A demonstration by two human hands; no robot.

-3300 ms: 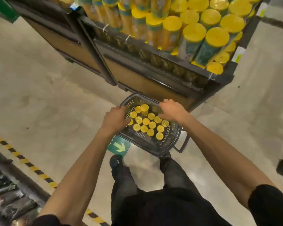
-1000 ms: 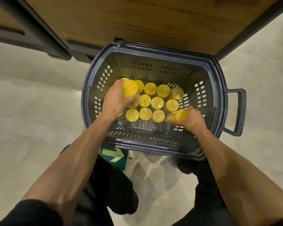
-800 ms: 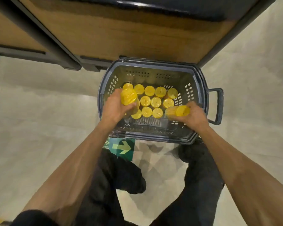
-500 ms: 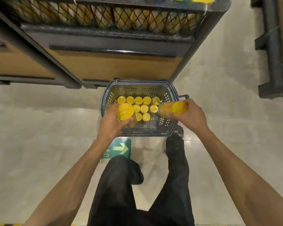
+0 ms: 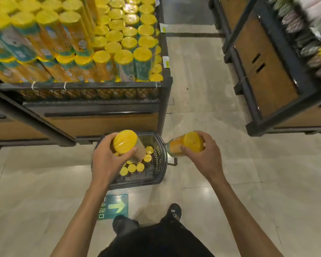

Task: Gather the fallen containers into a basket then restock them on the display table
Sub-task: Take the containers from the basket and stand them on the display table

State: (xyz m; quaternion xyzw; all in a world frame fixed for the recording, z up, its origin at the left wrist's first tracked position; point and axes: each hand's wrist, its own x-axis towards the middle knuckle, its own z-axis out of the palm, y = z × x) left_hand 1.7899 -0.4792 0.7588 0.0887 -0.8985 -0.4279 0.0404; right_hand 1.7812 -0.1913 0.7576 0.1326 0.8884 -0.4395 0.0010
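While we stand over the basket (image 5: 158, 158) on the floor, our left hand (image 5: 107, 160) grips a yellow-lidded container (image 5: 125, 141), fingers and thumb curled round it, above the basket's left half; our right hand (image 5: 206, 156) clamps a second container (image 5: 185, 146), tilted with its lid toward us, just right of the basket. Other upright containers (image 5: 132, 167) stand inside the basket, just in front of the display table (image 5: 93, 84), which is packed with stacked containers (image 5: 122, 56)
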